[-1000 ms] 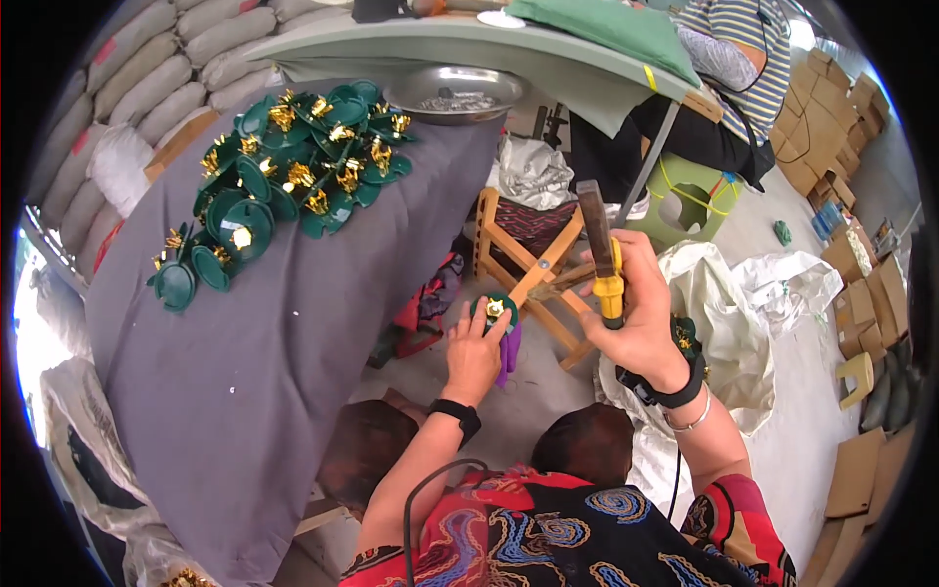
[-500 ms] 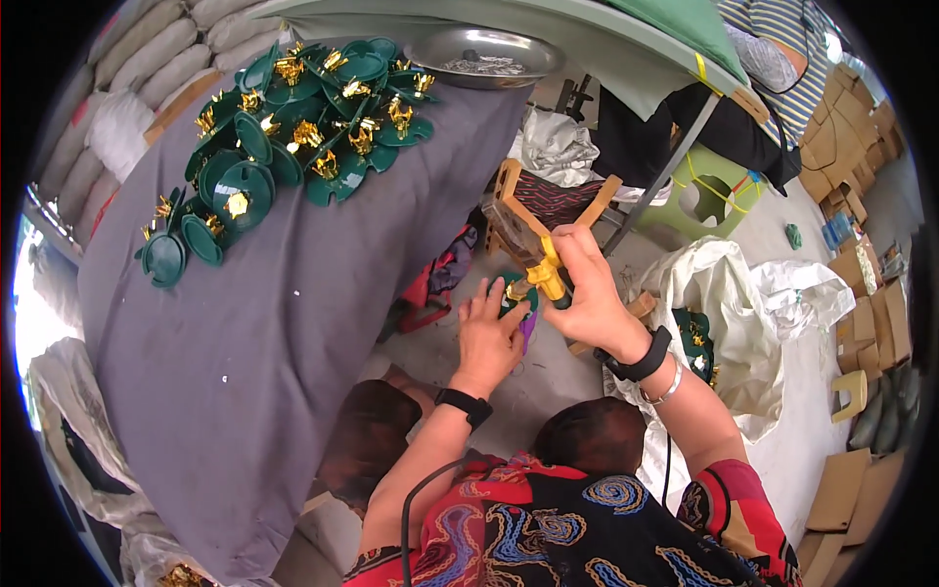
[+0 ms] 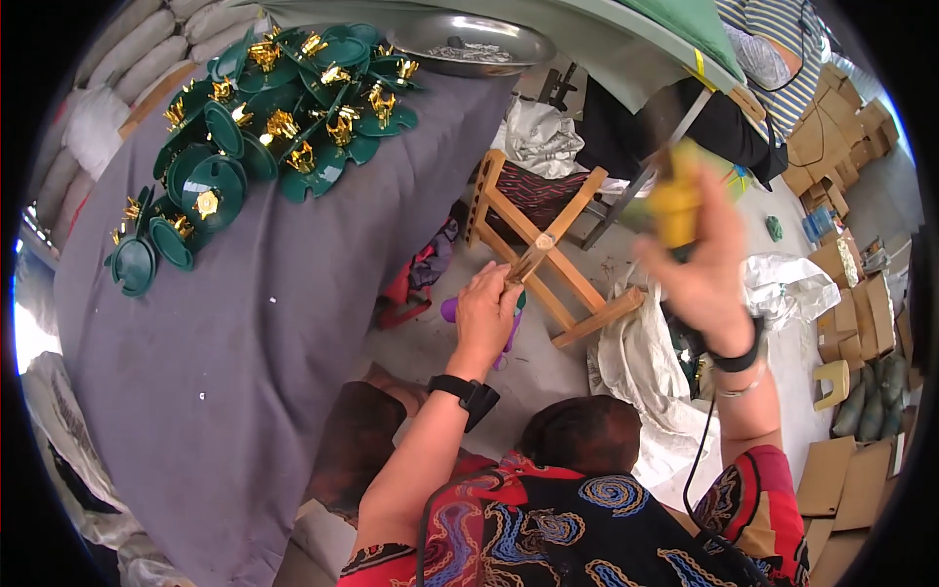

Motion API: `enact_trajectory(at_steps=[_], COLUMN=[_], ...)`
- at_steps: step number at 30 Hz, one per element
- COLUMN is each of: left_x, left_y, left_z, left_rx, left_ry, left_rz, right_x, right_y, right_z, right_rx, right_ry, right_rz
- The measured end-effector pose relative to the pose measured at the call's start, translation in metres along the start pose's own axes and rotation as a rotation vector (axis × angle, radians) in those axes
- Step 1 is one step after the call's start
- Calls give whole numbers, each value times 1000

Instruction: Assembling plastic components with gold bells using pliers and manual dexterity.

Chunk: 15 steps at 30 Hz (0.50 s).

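Note:
My left hand (image 3: 484, 313) is low in front of me, its fingers curled together around a green plastic piece (image 3: 519, 301); only a sliver of that piece shows past the fingers. Something purple (image 3: 512, 335) sticks out beside and below the same hand. Raised to the right, my right hand (image 3: 712, 249) grips a yellow hand tool (image 3: 677, 201) with a black cord (image 3: 700, 455). Both hand and tool are smeared by motion. Many green plastic discs (image 3: 213, 184) with gold flower-like fittings (image 3: 282, 124) lie heaped on the grey cloth-covered table (image 3: 235, 342) at the left.
A wooden folding stool (image 3: 572, 264) stands just beyond my left hand. A metal bowl (image 3: 471, 44) of small silvery pieces is at the table's far end. White sacks (image 3: 641, 367) lie at the right, cardboard boxes (image 3: 846, 479) farther over. A person in a striped top (image 3: 778, 39) is at back right.
My right hand has swung the yellow tool up and right, away from my left hand. My left hand stays low, its fingers more curled. The view has shifted slightly.

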<state>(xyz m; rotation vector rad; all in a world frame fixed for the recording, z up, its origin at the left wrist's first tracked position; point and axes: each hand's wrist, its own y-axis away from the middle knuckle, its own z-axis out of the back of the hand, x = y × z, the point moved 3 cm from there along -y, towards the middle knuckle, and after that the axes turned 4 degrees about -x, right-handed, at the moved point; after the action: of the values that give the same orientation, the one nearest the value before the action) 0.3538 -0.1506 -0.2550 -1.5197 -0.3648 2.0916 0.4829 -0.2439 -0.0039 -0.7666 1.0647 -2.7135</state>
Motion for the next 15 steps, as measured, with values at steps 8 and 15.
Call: enact_trajectory(at_steps=[8, 15], left_x=[-9, -11], left_y=[-18, -8], left_z=[5, -1], left_rx=[-27, 49], left_ry=[-31, -43], left_rz=[-54, -51], right_x=[-36, -14], right_y=[36, 23], right_z=[-46, -59], right_rx=[522, 97], right_ry=[258, -10], right_rz=[-119, 174])
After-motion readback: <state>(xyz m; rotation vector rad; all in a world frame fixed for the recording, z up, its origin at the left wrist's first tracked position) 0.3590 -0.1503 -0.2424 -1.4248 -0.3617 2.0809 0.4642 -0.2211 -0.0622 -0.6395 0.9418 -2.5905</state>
